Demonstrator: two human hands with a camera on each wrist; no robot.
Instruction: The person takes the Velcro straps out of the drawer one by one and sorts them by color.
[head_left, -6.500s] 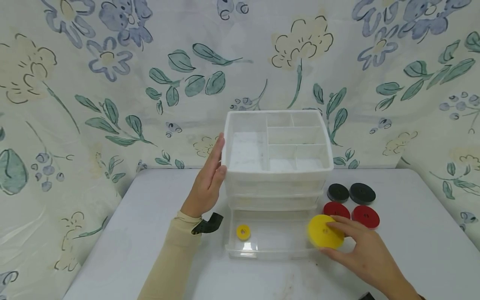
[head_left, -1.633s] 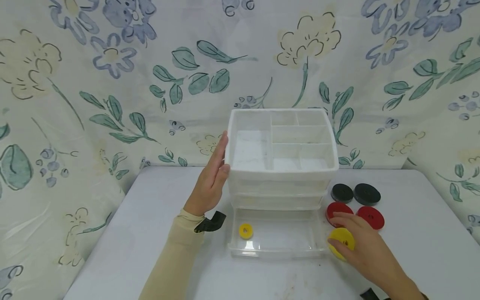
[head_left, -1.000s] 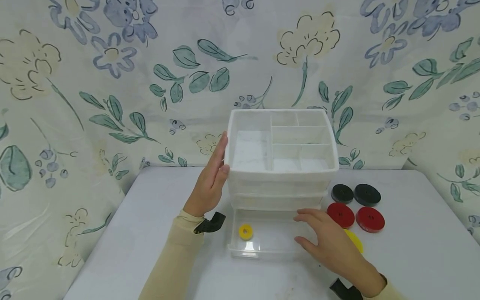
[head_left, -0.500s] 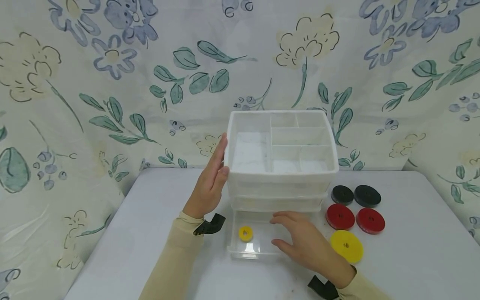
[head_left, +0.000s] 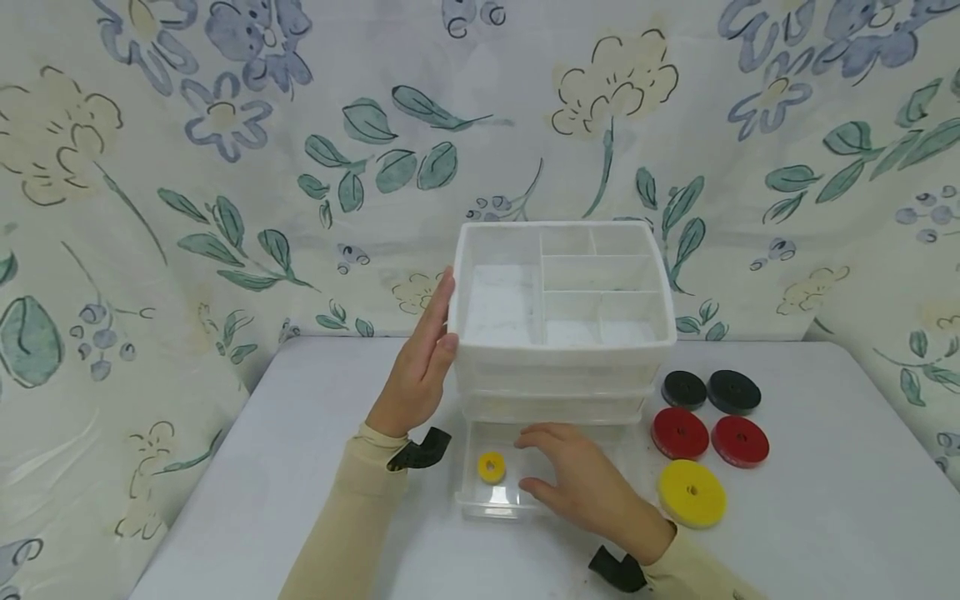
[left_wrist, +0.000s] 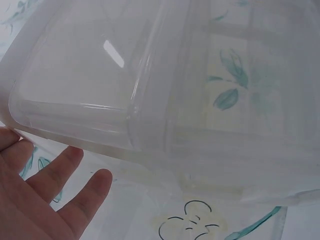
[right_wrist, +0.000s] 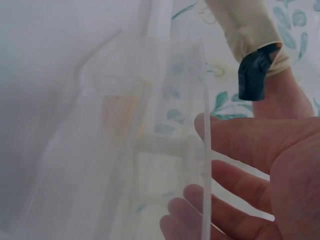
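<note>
A white plastic drawer organizer [head_left: 566,358] stands on the table with its bottom drawer [head_left: 480,510] pulled out. My left hand [head_left: 415,367] rests flat against the organizer's left side, fingers extended; in the left wrist view its fingers [left_wrist: 90,200] lie along the translucent wall. Over the drawer hovers my right hand [head_left: 581,483], thumb and fingers spread and holding nothing. Just left of its fingertips, a small yellow disc [head_left: 491,467] with a centre hole lies in the drawer. In the right wrist view, that yellow disc [right_wrist: 120,117] shows blurred through the drawer's clear plastic.
Right of the organizer, a large yellow disc [head_left: 692,496] lies nearest. Behind it are two red discs [head_left: 679,433] and two black discs [head_left: 734,392]. The organizer's top tray [head_left: 498,300] has several compartments. A floral sheet [head_left: 480,150] hangs behind the white table [head_left: 322,400].
My right hand has let go of the large yellow disc, which now lies in front of the red ones, and moved left over the drawer. My left hand stays in place.
</note>
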